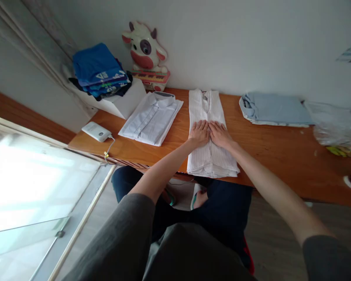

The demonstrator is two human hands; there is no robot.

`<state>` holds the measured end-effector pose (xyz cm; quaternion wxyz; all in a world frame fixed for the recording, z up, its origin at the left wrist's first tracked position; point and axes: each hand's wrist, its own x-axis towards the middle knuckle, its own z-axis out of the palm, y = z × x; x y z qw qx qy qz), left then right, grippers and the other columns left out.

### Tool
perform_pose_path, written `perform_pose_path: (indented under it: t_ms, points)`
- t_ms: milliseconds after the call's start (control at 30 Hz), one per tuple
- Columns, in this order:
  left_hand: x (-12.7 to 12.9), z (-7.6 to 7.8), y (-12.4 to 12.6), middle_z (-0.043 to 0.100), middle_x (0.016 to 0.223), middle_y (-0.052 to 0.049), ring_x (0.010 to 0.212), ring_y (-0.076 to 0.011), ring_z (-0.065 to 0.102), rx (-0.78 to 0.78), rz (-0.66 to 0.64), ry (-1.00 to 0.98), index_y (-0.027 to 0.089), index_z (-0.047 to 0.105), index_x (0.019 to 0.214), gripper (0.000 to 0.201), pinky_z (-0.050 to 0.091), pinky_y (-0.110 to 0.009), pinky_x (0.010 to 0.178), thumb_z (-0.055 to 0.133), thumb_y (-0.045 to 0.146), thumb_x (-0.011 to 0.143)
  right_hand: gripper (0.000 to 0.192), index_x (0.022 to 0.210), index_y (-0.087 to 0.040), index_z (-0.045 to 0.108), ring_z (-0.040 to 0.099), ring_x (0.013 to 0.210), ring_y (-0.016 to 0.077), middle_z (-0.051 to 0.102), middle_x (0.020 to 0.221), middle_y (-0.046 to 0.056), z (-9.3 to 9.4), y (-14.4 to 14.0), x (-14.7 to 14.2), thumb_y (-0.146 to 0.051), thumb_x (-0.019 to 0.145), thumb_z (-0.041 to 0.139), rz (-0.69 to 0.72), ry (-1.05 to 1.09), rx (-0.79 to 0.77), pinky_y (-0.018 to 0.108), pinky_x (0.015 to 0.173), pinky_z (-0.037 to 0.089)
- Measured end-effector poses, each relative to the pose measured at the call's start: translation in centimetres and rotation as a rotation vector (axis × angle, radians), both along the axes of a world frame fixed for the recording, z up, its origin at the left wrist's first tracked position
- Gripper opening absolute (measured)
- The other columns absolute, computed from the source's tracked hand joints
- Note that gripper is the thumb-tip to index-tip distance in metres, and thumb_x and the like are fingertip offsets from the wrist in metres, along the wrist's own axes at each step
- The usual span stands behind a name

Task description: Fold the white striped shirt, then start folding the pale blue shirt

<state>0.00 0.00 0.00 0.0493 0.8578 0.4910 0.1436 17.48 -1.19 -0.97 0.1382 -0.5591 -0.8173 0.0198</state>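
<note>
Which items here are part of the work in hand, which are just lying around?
In hand: striped white shirt, left hand and right hand flat on it.

Lying about: folded white shirt, blue clothes stack, light blue garment, cow toy, power bank.

White pinstriped shirt (211,156), folded into a long narrow strip, collar toward the wall, flat on the wooden desk (280,152)

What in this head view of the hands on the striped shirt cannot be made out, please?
- Striped shirt: its middle is covered by the left hand and right hand.
- Plastic bag, head view: blurred and cut off by the right edge; contents unclear.
- Blue clothes pile: printed lettering too small to read.
- Cable: its end drops behind the table edge.
</note>
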Motion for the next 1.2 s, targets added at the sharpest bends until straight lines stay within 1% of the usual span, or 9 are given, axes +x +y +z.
perform_pose_path:
  t_ms: [133,233,467,567,667,733,967,1100,1200]
  points:
    - [-0.4,0.8,-1.3,0.065,0.145,-0.017,0.141,-0.0328,0.054,0.086,-0.051,-0.055,0.016,0.063,0.137,0.045,0.04,-0.052,0.119,0.032,0.029,0.108,0.061,0.161,-0.01,0.045,0.037,0.16,0.0344,0.043,0.17,0.017,-0.3,-2.9,-0.3,-0.032,0.107,0.027,-0.006,0.043,0.047,0.061,0.133,0.026]
    - [-0.5,1.2,-2.3,0.071,0.125,-0.018,0.124,-0.0348,0.061,0.081,-0.042,-0.052,0.017,0.067,0.122,0.036,0.046,-0.052,0.106,0.037,0.027,0.106,0.061,0.16,-0.009,0.046,0.039,0.159,0.0328,0.049,0.166,0.019,-0.5,-4.4,-0.6,-0.032,0.107,0.027,-0.027,0.089,0.057,0.058,0.134,0.026]
    - [-3.2,0.7,-6.5,0.055,0.159,-0.014,0.151,-0.029,0.045,0.039,-0.189,-0.098,0.016,0.05,0.152,0.051,0.034,-0.047,0.126,0.047,0.031,0.103,0.066,0.17,-0.012,0.032,0.024,0.165,0.0326,0.034,0.175,0.013,0.0,-6.8,-0.7,-0.036,0.108,0.029,0.028,0.034,-0.032,0.061,0.135,0.021]
    - [-4.4,0.7,-7.8,0.054,0.16,-0.014,0.153,-0.0292,0.042,0.046,-0.197,-0.137,0.018,0.054,0.148,0.05,0.034,-0.048,0.127,0.051,0.036,0.102,0.058,0.161,-0.016,0.048,0.039,0.157,0.0351,0.05,0.165,0.013,0.7,-8.3,-1.1,-0.033,0.108,0.032,0.016,0.041,0.018,0.059,0.13,0.032]
    - [-4.9,1.2,-8.7,0.069,0.133,-0.012,0.131,-0.0306,0.059,0.015,-0.216,-0.132,0.022,0.069,0.115,0.026,0.047,-0.049,0.113,0.053,0.038,0.102,0.046,0.141,-0.017,0.066,0.057,0.135,0.0411,0.068,0.139,0.019,1.3,-9.3,-1.4,-0.032,0.106,0.04,-0.029,0.053,0.023,0.061,0.114,0.046]
    - [-5.1,1.7,-9.4,0.072,0.12,-0.011,0.119,-0.0301,0.064,-0.017,-0.259,-0.12,0.024,0.07,0.104,0.023,0.051,-0.05,0.108,0.059,0.044,0.1,0.044,0.139,-0.016,0.065,0.058,0.13,0.0432,0.069,0.133,0.02,1.4,-10.1,-1.4,-0.033,0.102,0.048,-0.025,0.049,-0.001,0.062,0.111,0.048]
    - [-7.6,2.2,-13.3,0.061,0.151,-0.009,0.146,-0.0306,0.052,-0.072,-0.33,-0.184,0.028,0.063,0.136,0.055,0.04,-0.053,0.129,0.069,0.062,0.094,0.075,0.171,-0.02,0.03,0.025,0.164,0.0362,0.035,0.175,0.011,1.8,-16.0,0.6,-0.047,0.104,0.05,0.162,0.089,-0.111,0.061,0.136,0.026]
    - [-8.9,2.1,-15.8,0.063,0.153,-0.003,0.151,-0.0254,0.05,-0.139,-0.351,-0.175,0.035,0.065,0.14,0.046,0.039,-0.049,0.132,0.062,0.058,0.1,0.078,0.171,-0.033,0.031,0.028,0.164,0.0329,0.04,0.173,0.006,2.2,-19.2,1.7,-0.053,0.102,0.06,0.228,0.145,-0.172,0.064,0.136,0.027]
    - [-8.9,2.0,-17.4,0.058,0.161,-0.003,0.158,-0.026,0.043,-0.17,-0.415,-0.11,0.038,0.055,0.155,0.059,0.029,-0.052,0.137,0.062,0.059,0.1,0.089,0.173,-0.035,0.025,0.026,0.165,0.0342,0.037,0.174,0.006,1.9,-20.7,1.8,-0.052,0.097,0.069,0.238,0.148,-0.163,0.067,0.135,0.028]
